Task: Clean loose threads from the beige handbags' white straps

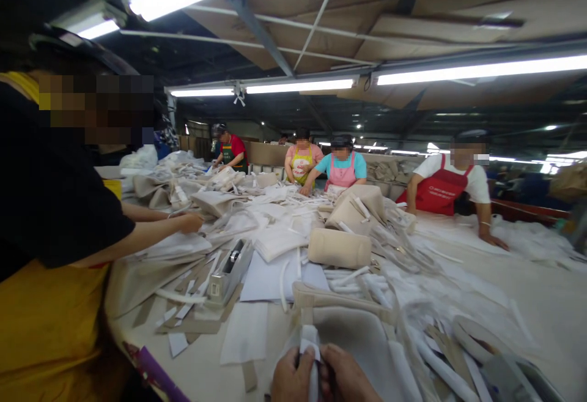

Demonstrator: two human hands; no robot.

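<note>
At the near edge, a beige bag (pixel 362 328) lies in front of me with its pale inner side showing. A white wrapping strip (pixel 310 339) sits around its strap. My left hand (pixel 291 376) is closed on the strip, thumb pressed against it. From the other side my right hand (pixel 345 374) pinches the same strip, its fingertips partly hidden. A white sheet (pixel 244 331) lies to the left of the bag, and white padding tubes (pixel 358 279) are just behind it.
A tape dispenser (pixel 224 276) stands at left; a second dispenser (pixel 513 377) and a tape roll (pixel 477 338) are at right. Beige bags (pixel 339 248) and white packing are heaped mid-table. A co-worker in a yellow apron (pixel 50 328) leans in from the left; several others work across the table.
</note>
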